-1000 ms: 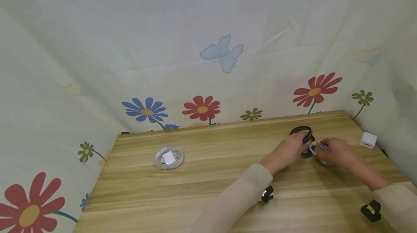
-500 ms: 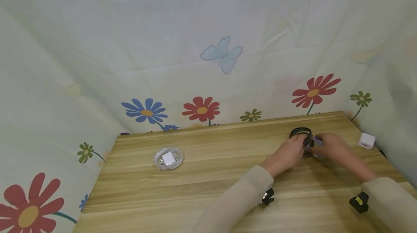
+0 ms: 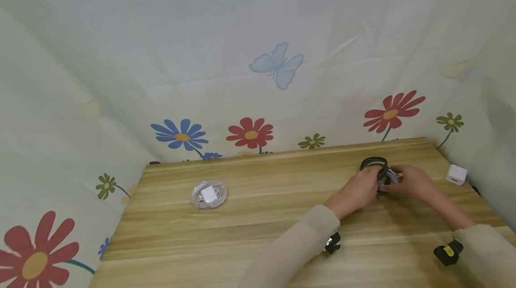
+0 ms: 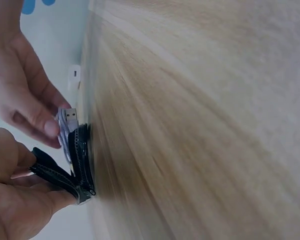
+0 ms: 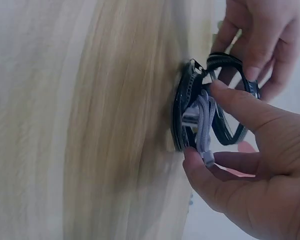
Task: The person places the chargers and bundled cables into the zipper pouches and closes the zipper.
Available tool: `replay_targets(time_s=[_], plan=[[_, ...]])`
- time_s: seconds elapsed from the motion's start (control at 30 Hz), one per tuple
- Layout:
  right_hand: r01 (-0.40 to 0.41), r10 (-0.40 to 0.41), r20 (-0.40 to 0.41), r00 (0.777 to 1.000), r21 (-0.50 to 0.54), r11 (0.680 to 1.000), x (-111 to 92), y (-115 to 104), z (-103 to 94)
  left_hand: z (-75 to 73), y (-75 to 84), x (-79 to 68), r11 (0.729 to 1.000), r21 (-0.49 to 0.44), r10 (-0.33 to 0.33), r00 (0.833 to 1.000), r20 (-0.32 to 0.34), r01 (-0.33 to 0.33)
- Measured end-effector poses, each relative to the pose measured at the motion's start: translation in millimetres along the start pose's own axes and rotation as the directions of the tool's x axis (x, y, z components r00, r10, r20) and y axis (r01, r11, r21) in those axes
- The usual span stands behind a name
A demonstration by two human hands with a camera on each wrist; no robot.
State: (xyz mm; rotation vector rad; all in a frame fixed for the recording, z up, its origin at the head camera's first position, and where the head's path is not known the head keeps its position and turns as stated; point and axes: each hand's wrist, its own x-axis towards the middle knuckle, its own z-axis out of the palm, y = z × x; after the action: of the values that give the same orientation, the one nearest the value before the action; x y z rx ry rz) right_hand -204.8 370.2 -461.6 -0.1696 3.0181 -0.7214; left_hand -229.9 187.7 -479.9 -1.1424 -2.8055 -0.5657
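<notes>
My left hand (image 3: 360, 187) grips the raised lid of a small round zip case (image 3: 372, 161) with black edges and see-through sides. The case stands spread apart like a clamshell, its lower half on the wooden table. In the right wrist view, a coiled grey-lilac USB cable (image 5: 205, 120) sits between the two halves. My right hand (image 3: 415, 182) holds this coil with thumb and fingers right at the lower rim. A metal USB plug (image 4: 71, 114) sticks out of the coil in the left wrist view.
On the table (image 3: 242, 238), a white charger plug (image 3: 456, 174) stands near the right edge. Farther left lies a clear round pouch (image 3: 196, 198) containing a white charger (image 3: 209, 194) and cable. A flowered curtain (image 3: 225, 95) rises behind the table.
My right hand has moved left with the coiled cable, from beside the case to between its halves. The left hand keeps its hold on the lid.
</notes>
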Motion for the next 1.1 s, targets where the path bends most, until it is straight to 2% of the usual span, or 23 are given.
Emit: replay_targets(time_s=[0.1, 0.17, 0.4, 0.6, 0.7, 0.9, 0.97, 1.1], plan=[[0.002, -0.003, 0.029, 1.0, 0.024, 1.0, -4.4, 2.9, -2.1, -0.5, 0.7, 0.4, 1.0, -0.01, -0.011, 1.0, 0.0, 0.011], [0.009, -0.01, 0.014, 1.0, 0.038, 0.999, -7.1, 2.2, -1.4, -1.0, 1.4, 1.2, 1.0, -0.016, -0.016, 1.0, 0.002, 0.016], [0.03, -0.026, -0.136, 0.99, 0.027, 0.999, -7.6, -14.0, 6.6, -1.0, 4.1, 3.2, 1.0, 0.005, -0.016, 1.0, 0.018, 0.016], [0.04, -0.037, -0.197, 0.98, 0.01, 0.999, -1.4, -15.3, 15.4, -1.5, 4.9, 3.7, 1.0, 0.023, -0.005, 1.0, -0.014, 0.005], [0.047, -0.039, -0.177, 0.983, 0.04, 0.998, 0.6, -6.8, 21.9, -1.8, 2.7, 2.8, 1.0, 0.011, -0.01, 1.0, -0.021, 0.01], [0.096, -0.088, -0.056, 0.995, 0.182, 0.979, -2.8, 13.6, 18.2, -5.9, -2.7, 2.2, 0.999, -0.014, -0.029, 1.0, -0.008, 0.029], [0.121, -0.113, -0.051, 0.992, 0.206, 0.971, -4.5, 16.4, 14.5, -7.7, -5.0, 3.1, 0.999, -0.008, -0.031, 0.999, -0.007, 0.031], [0.18, -0.166, -0.099, 0.981, 0.162, 0.97, -3.8, 15.6, 10.4, -9.3, -9.5, 5.6, 0.999, -0.008, -0.032, 0.999, -0.002, 0.032]])
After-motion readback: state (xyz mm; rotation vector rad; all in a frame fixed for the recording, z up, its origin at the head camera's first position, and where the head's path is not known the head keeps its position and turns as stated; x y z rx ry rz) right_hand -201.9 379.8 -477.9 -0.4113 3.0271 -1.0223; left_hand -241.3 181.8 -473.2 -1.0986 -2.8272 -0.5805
